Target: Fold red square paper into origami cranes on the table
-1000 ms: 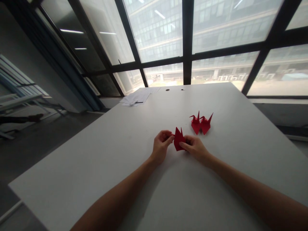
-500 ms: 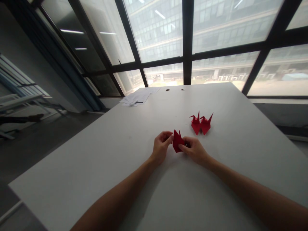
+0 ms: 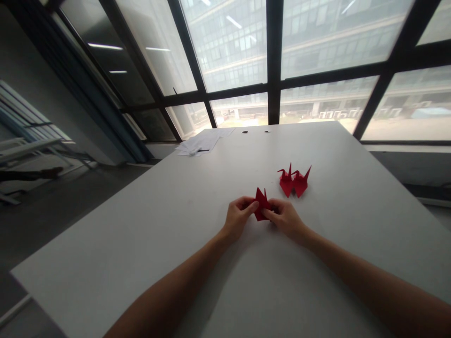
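Note:
Between my two hands is a folded red origami paper [image 3: 260, 199], its two narrow points facing up and away from me. My left hand [image 3: 240, 213] pinches its left side, thumb on the near face. On the right side, my right hand [image 3: 284, 218] also pinches it, thumb pressed low on the paper. The fingers behind the paper are partly hidden. Just beyond my right hand, two finished-looking red paper cranes stand side by side, touching or nearly so: a left crane [image 3: 286, 183] and a right crane [image 3: 300, 183].
The white table [image 3: 169, 234] stretches to the large windows. Loose white papers [image 3: 200, 142] lie at its far left, with a dark thin object on them. Two round holes show near the far edge. At the left, a person's leg [image 3: 31, 174] shows by another table.
My left hand has moved slightly right and closed its thumb onto the paper's left side. The paper is turned a little. My right hand keeps its pinch; the cranes stay put.

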Action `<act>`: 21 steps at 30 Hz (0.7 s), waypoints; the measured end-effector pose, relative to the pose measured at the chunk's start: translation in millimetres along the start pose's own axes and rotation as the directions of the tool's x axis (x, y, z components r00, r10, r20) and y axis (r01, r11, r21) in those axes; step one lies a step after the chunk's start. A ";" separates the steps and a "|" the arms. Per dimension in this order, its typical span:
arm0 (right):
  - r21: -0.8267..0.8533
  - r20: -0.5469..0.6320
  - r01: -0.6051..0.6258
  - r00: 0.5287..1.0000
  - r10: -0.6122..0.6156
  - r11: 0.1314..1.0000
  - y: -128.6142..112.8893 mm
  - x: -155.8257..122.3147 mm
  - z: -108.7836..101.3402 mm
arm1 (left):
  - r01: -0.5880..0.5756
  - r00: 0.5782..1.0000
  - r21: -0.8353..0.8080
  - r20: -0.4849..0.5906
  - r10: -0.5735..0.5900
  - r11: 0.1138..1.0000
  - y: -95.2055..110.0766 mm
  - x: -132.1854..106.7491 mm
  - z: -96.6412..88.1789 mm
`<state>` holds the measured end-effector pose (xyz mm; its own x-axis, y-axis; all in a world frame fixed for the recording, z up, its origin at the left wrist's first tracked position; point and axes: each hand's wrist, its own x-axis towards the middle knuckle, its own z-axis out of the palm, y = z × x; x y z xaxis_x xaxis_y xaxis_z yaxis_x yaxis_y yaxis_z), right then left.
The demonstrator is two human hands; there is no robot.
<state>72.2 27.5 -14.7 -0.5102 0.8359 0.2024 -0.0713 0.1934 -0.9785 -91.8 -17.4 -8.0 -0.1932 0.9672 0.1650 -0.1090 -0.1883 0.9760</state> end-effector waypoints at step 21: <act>0.113 -0.122 0.001 0.992 0.013 0.994 2.1 2.5 1.1 | 0.042 0.997 0.011 0.061 -0.043 0.999 3.2 0.0 4.1</act>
<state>69.8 29.4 -16.3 -0.4024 0.8950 0.1927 -0.1684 0.1346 -0.9765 -88.1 -17.3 -4.3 -0.1288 0.9830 0.1312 -0.1061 -0.1452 0.9837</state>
